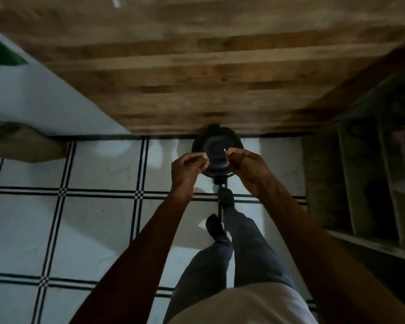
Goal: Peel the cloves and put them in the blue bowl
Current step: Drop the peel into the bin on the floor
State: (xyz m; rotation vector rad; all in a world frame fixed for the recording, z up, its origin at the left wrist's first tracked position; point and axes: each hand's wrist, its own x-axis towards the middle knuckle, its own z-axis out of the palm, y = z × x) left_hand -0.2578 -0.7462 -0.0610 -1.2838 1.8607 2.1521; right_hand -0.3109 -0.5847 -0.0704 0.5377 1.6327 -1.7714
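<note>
pale shirt nearest lens | 2 hands over round dark bin on tiled floor | left hand curled, contents unclear | right hand pinches pale scrap, maybe clove skin, directly above bin | blue bowl, cloves unseen

Setting: domestic interior, most likely a home kitchen or utility corner, dimly lit. Floor: white tiles with black double-line grid borders. Wall panel or cabinet face: brown wood-grain planks, meeting the floor along a dark skirting. Pedal bin: small, round, black, standing on the tiles against the wood. Shelving unit: at right, slatted compartments holding indistinct items. Person standing, trousered legs and dark socks on the tiles.
</note>
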